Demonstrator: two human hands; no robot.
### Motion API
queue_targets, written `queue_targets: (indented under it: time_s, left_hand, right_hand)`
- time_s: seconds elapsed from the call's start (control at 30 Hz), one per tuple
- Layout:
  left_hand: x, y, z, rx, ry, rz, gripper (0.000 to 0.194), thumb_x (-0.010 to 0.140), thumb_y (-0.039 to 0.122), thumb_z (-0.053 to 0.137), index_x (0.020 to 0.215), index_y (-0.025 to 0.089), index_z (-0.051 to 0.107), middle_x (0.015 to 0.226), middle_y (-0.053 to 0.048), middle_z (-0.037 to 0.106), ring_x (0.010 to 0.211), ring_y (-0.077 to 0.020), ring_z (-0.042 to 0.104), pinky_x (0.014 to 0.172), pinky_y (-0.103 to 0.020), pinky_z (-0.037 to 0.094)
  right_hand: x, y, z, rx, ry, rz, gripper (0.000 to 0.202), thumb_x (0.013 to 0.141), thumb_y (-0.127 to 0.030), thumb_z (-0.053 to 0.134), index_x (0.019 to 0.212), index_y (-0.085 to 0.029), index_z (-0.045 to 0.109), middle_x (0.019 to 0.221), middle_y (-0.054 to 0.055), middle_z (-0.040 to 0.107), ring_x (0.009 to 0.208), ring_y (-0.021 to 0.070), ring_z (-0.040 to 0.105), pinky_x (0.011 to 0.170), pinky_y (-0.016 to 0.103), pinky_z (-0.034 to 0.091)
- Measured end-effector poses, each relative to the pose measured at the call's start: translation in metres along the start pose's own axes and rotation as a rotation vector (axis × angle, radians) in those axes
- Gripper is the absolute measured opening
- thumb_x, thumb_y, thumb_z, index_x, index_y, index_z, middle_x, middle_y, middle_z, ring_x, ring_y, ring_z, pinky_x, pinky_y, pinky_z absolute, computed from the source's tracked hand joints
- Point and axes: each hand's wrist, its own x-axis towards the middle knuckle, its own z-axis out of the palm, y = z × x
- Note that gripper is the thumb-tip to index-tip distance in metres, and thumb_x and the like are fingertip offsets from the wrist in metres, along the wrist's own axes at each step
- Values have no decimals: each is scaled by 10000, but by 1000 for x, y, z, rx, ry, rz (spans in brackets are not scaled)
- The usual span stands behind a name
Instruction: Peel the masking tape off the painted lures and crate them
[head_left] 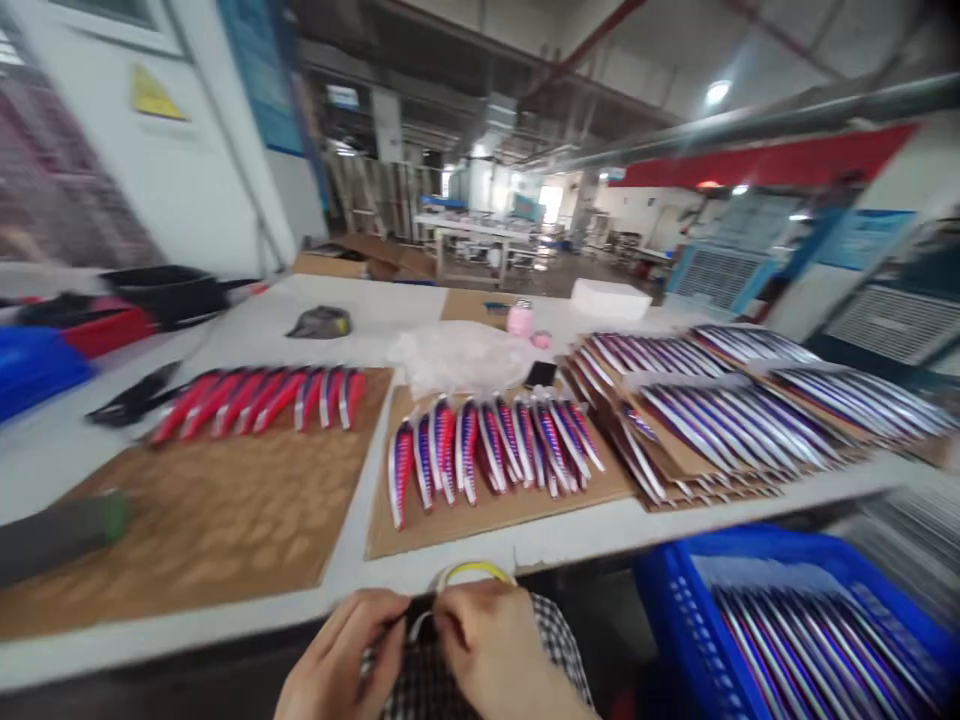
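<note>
My left hand and my right hand are close together at the table's front edge, above a checked cloth. The fingers of my left hand pinch a small dark thing, too blurred to name. My right hand is closed beside it, and what its fingers grip is hidden. A yellow and white ring shows just behind my right hand. Beyond the hands, several red, blue and silver fish-shaped pieces lie in a row on a cardboard sheet.
Several red pieces lie on a left cardboard sheet. Stacked sheets of silvery pieces stand at the right. A blue crate with more pieces is below right. A plastic bag and pink object lie behind.
</note>
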Motion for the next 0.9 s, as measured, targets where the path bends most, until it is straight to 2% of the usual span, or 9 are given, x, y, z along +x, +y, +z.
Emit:
queue_targets:
  time_s: [0.07,0.17,0.37,0.53,0.63,0.73,0.83,0.9]
  left_hand:
    - [-7,8,-6,123,-9,33,186,780,250,656,965,263,647,912,-9,676,777,-151,659,687,-185,531]
    - [-5,21,-1,182,-54,48,223,791,236,649,1010,263,622,940,-17,671,846,-168,653,725,-201,535]
    - [-2,22,8,225,-190,41,103,868,188,532,879,254,610,828,5,651,770,-152,622,683,-229,494]
    - [-2,20,11,137,-185,-29,149,831,128,500,737,216,573,728,3,602,692,-148,563,643,-241,433]
    - [-3,24,14,-145,-146,-258,139,769,110,517,658,193,532,658,16,547,635,-130,513,600,-230,387]
    - [-5,26,14,-725,-78,-613,161,775,188,570,629,179,503,610,36,480,599,-106,446,588,-219,378]
    - [-6,21,7,-1288,103,-856,216,787,302,650,673,178,514,669,33,487,651,-102,471,632,-230,432]
    - [-6,11,-2,-1464,224,-930,190,781,322,683,741,183,560,745,23,520,725,-110,526,670,-245,471]
  right_hand:
    - [2,4,2,75,-2,-13,172,837,-162,501,697,-222,581,636,-34,653,615,135,630,573,229,414]
    - [1,7,-3,129,30,-55,194,843,-158,452,718,-226,584,639,-34,655,598,130,628,563,234,383]
    - [1,6,-2,83,67,-101,266,893,-201,384,690,-226,555,608,-28,633,561,136,607,546,244,360]
    - [2,6,0,99,50,-105,248,863,-176,398,678,-225,556,607,-26,632,565,137,608,552,241,368]
    - [5,0,-3,186,69,-96,232,828,-154,414,657,-223,556,582,-36,611,531,124,583,532,230,369]
    - [10,-9,-7,337,69,-82,229,812,-138,435,645,-223,567,574,-46,603,523,110,571,525,211,381]
    - [17,-16,-6,457,104,-60,224,833,-146,453,689,-227,604,620,-41,635,555,111,592,552,198,419]
    - [24,-17,0,478,156,-69,197,854,-164,469,776,-230,637,705,-27,683,621,122,634,605,196,455]
